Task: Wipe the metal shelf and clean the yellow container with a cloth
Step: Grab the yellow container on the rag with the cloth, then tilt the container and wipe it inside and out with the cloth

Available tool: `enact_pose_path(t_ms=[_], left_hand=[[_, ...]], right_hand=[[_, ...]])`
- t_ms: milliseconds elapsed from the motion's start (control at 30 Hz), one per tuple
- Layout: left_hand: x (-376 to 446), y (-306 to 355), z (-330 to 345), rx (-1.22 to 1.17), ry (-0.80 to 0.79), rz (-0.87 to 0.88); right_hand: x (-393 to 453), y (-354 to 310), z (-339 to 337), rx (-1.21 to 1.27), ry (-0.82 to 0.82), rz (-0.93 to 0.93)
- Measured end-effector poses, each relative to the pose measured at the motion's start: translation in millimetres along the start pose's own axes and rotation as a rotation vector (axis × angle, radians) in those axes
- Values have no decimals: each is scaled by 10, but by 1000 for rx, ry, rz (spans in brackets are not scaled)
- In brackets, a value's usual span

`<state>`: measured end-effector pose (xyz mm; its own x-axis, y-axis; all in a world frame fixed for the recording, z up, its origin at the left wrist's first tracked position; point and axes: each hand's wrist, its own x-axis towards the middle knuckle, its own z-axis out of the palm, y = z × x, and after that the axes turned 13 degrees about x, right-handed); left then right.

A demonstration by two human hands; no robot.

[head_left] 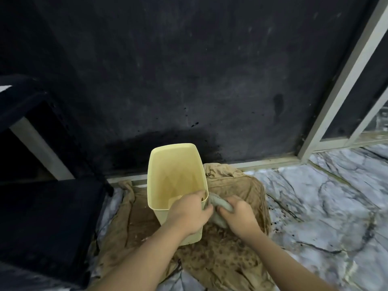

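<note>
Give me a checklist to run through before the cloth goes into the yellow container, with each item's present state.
1. Left hand grips the near rim of the yellow container: ok.
2. Right hand holds the grey cloth: ok.
3. Container open, mouth facing up: ok.
4. Container stands on the brown sheet, not on the bare marble floor: ok.
5. Inside is clean: not ok, brownish staining shows low on the inner walls.
6. Cloth is damp: cannot tell.
</note>
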<state>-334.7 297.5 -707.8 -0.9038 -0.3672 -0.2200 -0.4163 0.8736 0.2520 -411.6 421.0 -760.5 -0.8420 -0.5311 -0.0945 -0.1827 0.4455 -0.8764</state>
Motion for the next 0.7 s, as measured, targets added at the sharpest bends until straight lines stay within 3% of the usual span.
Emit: enact_pose_path(t_ms=[333, 533, 700], left_hand=[[142, -105, 93, 9, 109, -144], [-55, -170, 108, 15, 310, -117], [-175, -225, 44, -197, 468, -164]], right_hand=[[0, 33, 323, 171, -48, -70], [-126, 23, 423, 219, -4, -131], [-193, -147, 414, 256, 38, -180]])
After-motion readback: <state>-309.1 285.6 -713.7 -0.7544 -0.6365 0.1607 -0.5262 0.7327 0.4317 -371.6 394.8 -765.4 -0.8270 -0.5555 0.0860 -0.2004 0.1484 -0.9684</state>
